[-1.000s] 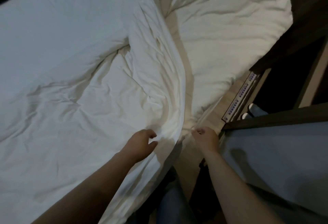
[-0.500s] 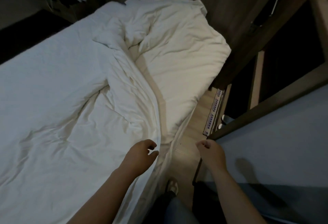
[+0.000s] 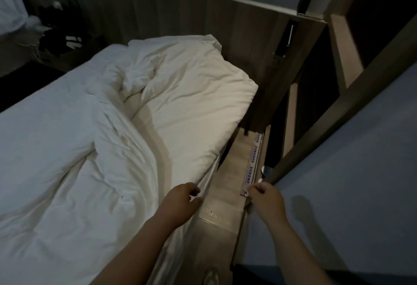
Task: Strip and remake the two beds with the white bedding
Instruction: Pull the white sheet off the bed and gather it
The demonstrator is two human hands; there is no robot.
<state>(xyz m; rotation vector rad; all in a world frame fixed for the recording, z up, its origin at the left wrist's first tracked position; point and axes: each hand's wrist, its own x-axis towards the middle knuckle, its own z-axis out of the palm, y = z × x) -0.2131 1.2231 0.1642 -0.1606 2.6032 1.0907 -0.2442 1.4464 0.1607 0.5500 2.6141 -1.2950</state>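
A bed (image 3: 56,194) covered in rumpled white bedding fills the left half of the view. A cream-white duvet (image 3: 191,108) lies bunched over its far right corner, against the wooden headboard (image 3: 180,14). My left hand (image 3: 180,199) hovers at the bed's right edge with fingers and thumb loosely curved, and I see nothing in it. My right hand (image 3: 266,201) is over the narrow floor gap beside the bed, fingers curled into a loose fist that holds nothing visible. White bedding of a second bed (image 3: 9,9) shows at the top left corner.
A narrow strip of wooden floor (image 3: 225,194) runs between the bed and a grey wall panel (image 3: 349,172) on the right. A labelled strip (image 3: 252,163) lies along its edge. Dark items (image 3: 61,29) sit on a low stand between the beds. A shoe (image 3: 211,275) shows at the bottom.
The view has lifted and pulled back, bringing in the headboard and the far end of the bed. Both hands have come away from the bedding edge and spread apart.
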